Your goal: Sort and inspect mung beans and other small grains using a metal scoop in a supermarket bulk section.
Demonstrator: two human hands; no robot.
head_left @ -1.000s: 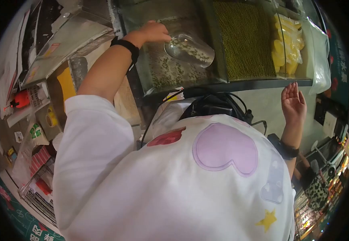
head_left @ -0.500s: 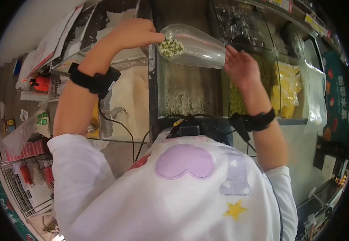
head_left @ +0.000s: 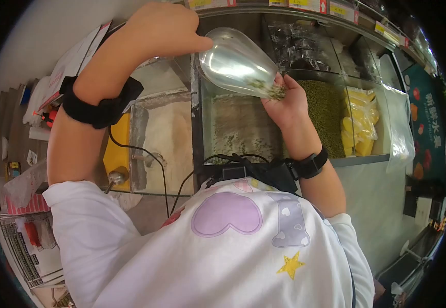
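A clear plastic scoop (head_left: 235,59) hangs tilted above a glass-sided bin (head_left: 243,115). My left hand (head_left: 166,31) is closed at its rounded left end, with thumb and fingers together. Green and white grains (head_left: 270,90) lie at the scoop's lower right mouth. My right hand (head_left: 290,102) is cupped at that mouth, its palm up and its fingers partly spread beside the grains. The scoop and grains hide part of the palm. More green grains lie scattered over a pale layer inside the bin below.
A bin of pale powder or grain (head_left: 166,136) stands to the left, green beans (head_left: 323,110) and yellow bags (head_left: 360,120) to the right. Black-wrapped packs (head_left: 300,46) lie farther back. A metal knob (head_left: 116,177) and black cables (head_left: 148,153) are near my left arm.
My left hand has risen and the scoop has tipped down to the right. Its grains slid from the left end to the mouth. My right hand has come in lower, palm up.
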